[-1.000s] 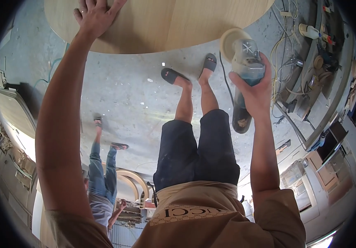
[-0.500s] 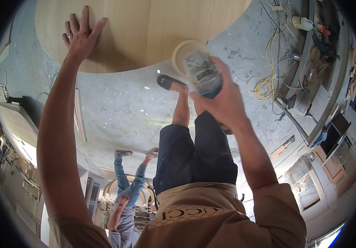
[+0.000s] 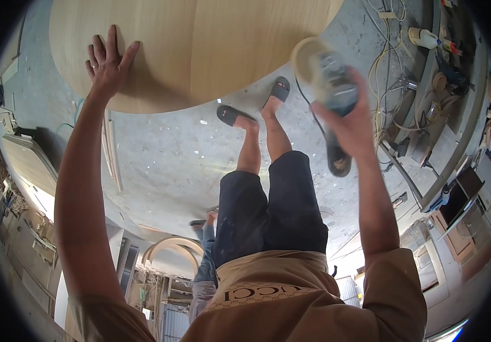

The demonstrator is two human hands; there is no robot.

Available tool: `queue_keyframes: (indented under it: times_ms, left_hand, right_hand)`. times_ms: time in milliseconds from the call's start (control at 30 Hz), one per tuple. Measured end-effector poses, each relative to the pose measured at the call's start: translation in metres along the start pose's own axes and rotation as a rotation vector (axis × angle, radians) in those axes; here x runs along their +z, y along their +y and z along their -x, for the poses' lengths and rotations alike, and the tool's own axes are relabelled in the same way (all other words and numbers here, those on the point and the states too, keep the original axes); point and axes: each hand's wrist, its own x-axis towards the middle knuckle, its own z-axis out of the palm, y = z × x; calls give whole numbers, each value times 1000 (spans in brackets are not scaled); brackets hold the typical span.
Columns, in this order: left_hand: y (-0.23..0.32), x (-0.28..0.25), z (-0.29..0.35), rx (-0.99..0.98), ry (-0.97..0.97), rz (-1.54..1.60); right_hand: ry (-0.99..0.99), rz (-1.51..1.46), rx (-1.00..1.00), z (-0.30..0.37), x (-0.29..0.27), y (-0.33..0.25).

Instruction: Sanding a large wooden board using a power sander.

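Note:
A large pale wooden panel (image 3: pixel 200 51) with a rounded edge lies in front of me. My left hand (image 3: pixel 109 74) rests flat on its left part, fingers spread. In my right hand (image 3: pixel 356 122) is a handheld sander (image 3: pixel 336 85), blurred by motion, with a round tan pad (image 3: pixel 307 60). The pad is at the panel's right edge, partly past it; whether it touches the wood I cannot tell. A dark elongated piece (image 3: pixel 336 154) shows below my right hand, and I cannot tell whether it belongs to the sander.
Cables (image 3: pixel 377 74) lie on the grey floor to the right, near a white bottle (image 3: pixel 423 37) and a metal frame (image 3: pixel 450 154). Boards (image 3: pixel 29 159) are stacked at the left. Behind me, another person's leg (image 3: pixel 207 251) shows beside curved wooden pieces (image 3: pixel 171 248).
My right hand has swung the sander to the right and slightly up in view, uncovering my right foot. My left hand stays on the panel. The other person has shifted right, partly behind me.

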Motion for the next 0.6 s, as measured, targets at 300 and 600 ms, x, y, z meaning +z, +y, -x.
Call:
queue_keyframes:
  times_ms: [300,600]
  left_hand:
    - [-10,-1,1,-25,-55,-9]
    - [-12,-2,2,-6,-42,-19]
  right_hand:
    - [-327,124,-67,30,41,-27]
    - [-54,5,23,-52,-49,0]
